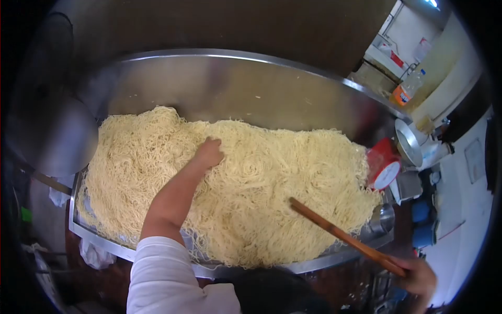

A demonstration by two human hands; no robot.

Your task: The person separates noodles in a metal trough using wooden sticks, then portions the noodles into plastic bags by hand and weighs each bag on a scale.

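I see a very big steel tray (251,83), shiny and smooth, with a tall curved back wall and a low front rim. It fills most of my view and sits on a worktop that I can hardly see. Inside the tray lies a wide heap of noodles (251,183), pale yellow, thin and tangled, spread from the left end almost to the right end. Some strands hang over the front rim.

My left hand (209,153) is stretched forward on a bare forearm, with a white sleeve (162,277) near the shoulder. This hand is pressed into the top of the heap, a little left of the middle. Its fingers are buried in the strands, so I cannot tell if they are spread or closed on a bunch.

My right hand (418,276) is low at the right edge, outside the tray. Its fingers are wrapped around the end of a wooden stick (345,238). The stick is long, brown and straight. Its long axis goes diagonally, from my hand at the lower right up to the left, and its far tip points into the noodles right of the middle and touches them.

Just past the right end of the tray there is a red scale (384,166) with a round white dial, tilted. Beside it stands a small metal pan (408,142). Far behind, on a counter, I see a clear bottle (410,86) with an orange label.
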